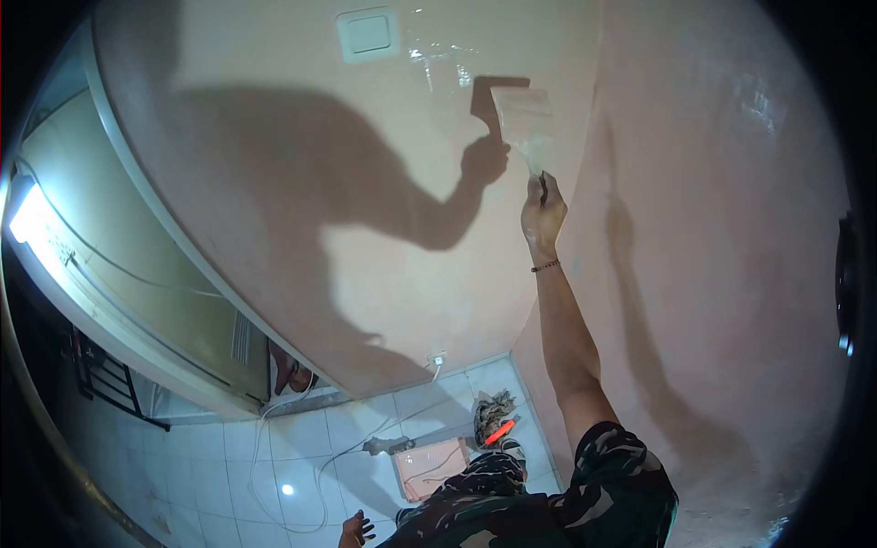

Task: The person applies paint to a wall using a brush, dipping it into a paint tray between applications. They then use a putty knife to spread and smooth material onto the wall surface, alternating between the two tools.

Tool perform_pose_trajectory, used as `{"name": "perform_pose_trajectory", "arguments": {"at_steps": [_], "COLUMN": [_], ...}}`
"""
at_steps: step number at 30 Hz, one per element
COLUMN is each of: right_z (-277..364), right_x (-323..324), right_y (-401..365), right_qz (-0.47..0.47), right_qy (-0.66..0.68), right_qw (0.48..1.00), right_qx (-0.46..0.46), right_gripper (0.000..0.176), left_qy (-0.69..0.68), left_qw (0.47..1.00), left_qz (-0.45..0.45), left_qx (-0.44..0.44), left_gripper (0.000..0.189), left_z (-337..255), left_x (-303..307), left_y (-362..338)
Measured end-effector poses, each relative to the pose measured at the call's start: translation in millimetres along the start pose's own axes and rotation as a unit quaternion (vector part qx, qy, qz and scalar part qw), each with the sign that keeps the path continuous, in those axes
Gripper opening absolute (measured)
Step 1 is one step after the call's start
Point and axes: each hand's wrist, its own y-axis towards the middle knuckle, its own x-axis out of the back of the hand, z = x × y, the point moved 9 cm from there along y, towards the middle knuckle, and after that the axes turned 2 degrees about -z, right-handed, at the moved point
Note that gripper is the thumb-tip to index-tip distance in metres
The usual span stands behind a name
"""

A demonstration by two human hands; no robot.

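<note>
My right hand (544, 215) is raised at the wall and closed around the handle of a wide scraper (527, 119). The scraper's broad blade points up, near the wall corner; whether it touches the wall I cannot tell. Wet, shiny patches (464, 75) show on the wall left of the blade, beside a white light switch (369, 34). My left hand (357, 529) hangs low at the bottom edge, its fingers apart and nothing visible in them.
A pink box (433, 469), a crumpled bag (491, 413) and an orange-handled tool (500, 432) lie on the tiled floor. A white cable (319, 475) runs from a wall socket (438, 360). At left are a doorway and a bright lamp (29, 210).
</note>
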Motion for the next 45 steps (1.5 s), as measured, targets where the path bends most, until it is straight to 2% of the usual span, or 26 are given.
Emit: {"name": "perform_pose_trajectory", "arguments": {"at_steps": [4,7,11,13,15,17,20,23,27,31,33,39,42,45], "right_z": [53.9,84.5,80.8,72.3,55.4,52.7,61.7,87.1,98.5,104.1,108.5,113.4,110.0,112.6], "right_x": [-39.7,-63.6,-90.6,-90.8,-83.6,-75.0,-79.8,-93.5,-109.3,-118.0,-115.2,-124.4,-129.5,-127.0], "right_y": [6.9,13.0,12.5,-1.7,-25.8,-45.0,-54.7,-55.0,-57.2,-57.5,-57.3,-54.3,-55.0,-56.2], "right_qz": [0.019,0.02,0.032,0.007,0.009,0.01,0.006,0.001,-0.001,0.012,-0.021,-0.026,0.005,-0.018], "right_qy": [0.04,0.053,0.028,0.007,0.017,0.028,0.05,0.039,0.048,0.06,0.054,0.039,0.047,0.048], "right_qw": [0.997,0.995,0.996,0.992,0.994,0.996,0.997,0.991,0.993,0.994,0.99,0.989,0.994,0.991], "right_qx": [0.069,0.081,0.081,0.124,0.105,0.087,0.063,0.129,0.105,0.093,0.125,0.143,0.1,0.124], "right_gripper": [0.021,0.02,0.02,0.019,0.019,0.019,0.019,0.02,0.019,0.018,0.018,0.016,0.016,0.015], "left_qy": [-0.029,-0.038,-0.055,-0.054,-0.056,-0.041,-0.027,-0.033,-0.059,-0.065,-0.061,-0.042,-0.063,-0.074], "left_qw": [0.999,0.998,0.997,0.997,0.998,0.999,1.0,0.999,0.998,0.997,0.997,0.999,0.997,0.996], "left_qz": [-0.023,-0.033,-0.046,-0.047,-0.036,-0.014,0.007,-0.006,-0.025,-0.032,-0.034,-0.03,-0.037,-0.041], "left_qx": [-0.027,-0.027,-0.027,-0.018,0.003,0.004,0.01,0.013,-0.012,-0.019,-0.016,0.007,0.006,-0.005], "left_gripper": [0.052,0.053,0.055,0.055,0.053,0.055,0.06,0.059,0.056,0.055,0.054,0.055,0.055,0.055], "left_z": [-6.8,-12.0,-5.1,3.4,15.5,41.7,43.7,38.5,22.8,19.6,25.4,35.1,36.8,34.4], "left_x": [13.0,21.7,29.6,30.7,31.8,48.5,51.9,56.6,62.5,70.3,73.5,71.7,70.7,64.8], "left_y": [-0.5,-5.5,-10.5,-13.5,-11.5,19.4,29.1,21.5,13.5,13.3,12.6,13.4,13.2,6.4]}}
